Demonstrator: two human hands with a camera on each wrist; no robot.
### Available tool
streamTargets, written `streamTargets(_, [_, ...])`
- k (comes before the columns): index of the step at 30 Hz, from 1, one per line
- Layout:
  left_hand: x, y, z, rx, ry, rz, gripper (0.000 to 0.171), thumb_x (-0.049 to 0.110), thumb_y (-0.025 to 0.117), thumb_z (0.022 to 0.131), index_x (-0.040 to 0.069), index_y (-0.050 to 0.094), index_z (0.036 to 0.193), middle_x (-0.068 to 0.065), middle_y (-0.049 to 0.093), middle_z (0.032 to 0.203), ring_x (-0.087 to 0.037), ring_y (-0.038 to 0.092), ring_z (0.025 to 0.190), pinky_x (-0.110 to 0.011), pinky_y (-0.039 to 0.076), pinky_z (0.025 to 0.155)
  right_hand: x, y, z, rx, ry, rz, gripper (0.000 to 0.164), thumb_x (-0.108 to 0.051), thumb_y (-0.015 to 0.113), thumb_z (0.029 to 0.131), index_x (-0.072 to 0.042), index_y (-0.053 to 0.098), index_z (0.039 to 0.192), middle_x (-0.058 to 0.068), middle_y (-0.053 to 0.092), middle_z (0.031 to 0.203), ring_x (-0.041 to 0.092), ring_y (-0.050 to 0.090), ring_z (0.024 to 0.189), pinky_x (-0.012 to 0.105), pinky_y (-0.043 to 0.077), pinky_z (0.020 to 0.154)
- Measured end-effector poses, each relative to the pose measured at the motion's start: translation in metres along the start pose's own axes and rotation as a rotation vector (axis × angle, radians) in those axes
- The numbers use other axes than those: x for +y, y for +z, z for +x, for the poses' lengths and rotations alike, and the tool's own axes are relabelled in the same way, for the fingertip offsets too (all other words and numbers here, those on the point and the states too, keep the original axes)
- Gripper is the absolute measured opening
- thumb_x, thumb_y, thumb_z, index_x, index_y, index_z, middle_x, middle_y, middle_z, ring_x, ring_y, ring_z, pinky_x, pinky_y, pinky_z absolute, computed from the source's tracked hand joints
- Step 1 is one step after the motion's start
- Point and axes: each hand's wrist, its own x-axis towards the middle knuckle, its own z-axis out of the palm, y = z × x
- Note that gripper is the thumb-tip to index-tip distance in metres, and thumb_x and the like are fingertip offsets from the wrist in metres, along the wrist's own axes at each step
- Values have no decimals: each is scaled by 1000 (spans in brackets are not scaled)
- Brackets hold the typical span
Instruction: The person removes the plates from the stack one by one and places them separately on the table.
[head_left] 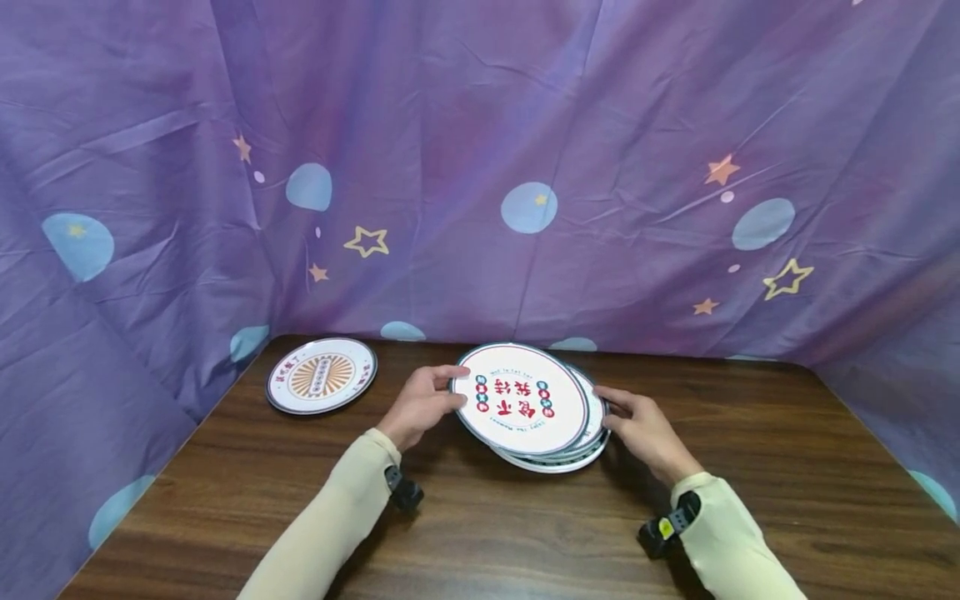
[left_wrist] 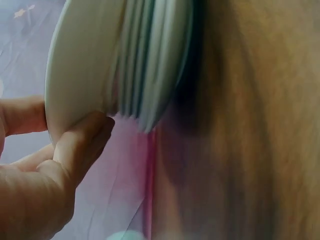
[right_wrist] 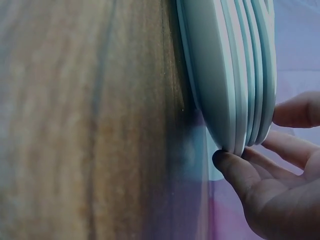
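A white plate (head_left: 519,398) with red lettering and a dark rim tops a stack of plates (head_left: 553,467) on the table. Its left side is raised from the plates below. My left hand (head_left: 420,407) pinches that raised edge, thumb on one face and fingers on the other, as the left wrist view shows. At the stack's right side, my right hand (head_left: 648,429) holds the rims between thumb and fingers. Several stacked rims (right_wrist: 240,85) show edge-on in the right wrist view, with the fingertips right at them. The upper plate hides most of the faces beneath.
Another white plate (head_left: 322,377), printed with an orange sunburst, lies at the table's back left corner. A dark brown wooden table (head_left: 480,533) carries everything. Behind it hangs a purple cloth (head_left: 450,150) with stars and blue circles, reaching the table's back edge.
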Motion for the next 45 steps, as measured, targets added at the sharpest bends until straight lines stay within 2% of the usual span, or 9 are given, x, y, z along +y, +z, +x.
streamTargets(6, [1,-27,-3,38,-21,29,48,-7,58,87,-5,58,135,-28,64,127,-12,63,91,-21,53,77,-3,-2,-2,18,-1,-28,51,-2,54,94,3,49,145,26,49,149,38,47,138,36,43,108])
streamTargets(9, [-3,-42,-5,65,-57,30,47,-7,58,89,-5,57,136,-27,64,128,-13,63,93,-20,53,77,-3,-2,-2,9,10,-24,52,-1,53,94,4,48,145,27,47,150,40,46,139,41,42,111])
streamTargets(13, [-8,-60,-8,125,-114,-1,48,-9,57,89,-6,56,137,-27,62,129,-13,62,95,-18,53,76,-2,0,-1,-11,27,-16,54,0,52,93,4,46,146,28,43,153,43,40,143,55,34,118])
streamTargets(21, [-20,-86,-10,180,-196,-41,54,-10,46,91,-5,47,145,-25,50,145,-18,55,113,-14,49,75,-1,1,0,-35,39,-3,55,0,52,93,5,44,147,30,41,154,45,36,145,57,32,119])
streamTargets(28, [-29,-100,-10,237,-220,-102,59,-14,42,88,-10,40,147,-28,42,151,-23,50,120,-12,48,72,-2,0,-1,-26,43,-7,57,1,53,91,5,44,147,30,40,154,46,35,145,57,31,119])
streamTargets(34, [-29,-109,-14,290,-309,-36,59,-12,44,90,-4,43,148,-23,38,155,-19,49,114,-12,45,69,-1,1,-1,-23,28,-9,57,1,54,91,6,45,146,31,41,153,46,37,144,57,32,118])
streamTargets(36, [-30,-110,-14,293,-318,-14,58,-12,44,90,-3,44,148,-22,39,154,-16,50,104,-13,42,67,-1,1,-1,-17,26,-6,57,2,54,91,6,45,146,31,42,153,45,37,144,57,32,118])
streamTargets(39, [-29,-111,-15,297,-303,15,57,-12,45,90,-3,45,147,-22,38,153,-16,48,100,-13,40,66,-2,0,-2,-12,29,-5,57,1,54,90,5,45,146,30,42,153,44,36,145,57,31,119])
streamTargets(45, [-33,-112,-15,296,-299,40,57,-13,46,89,-4,47,145,-23,37,154,-23,47,117,-16,42,74,-3,1,-2,-17,38,-6,57,1,54,90,5,45,147,30,41,154,45,34,146,57,30,120])
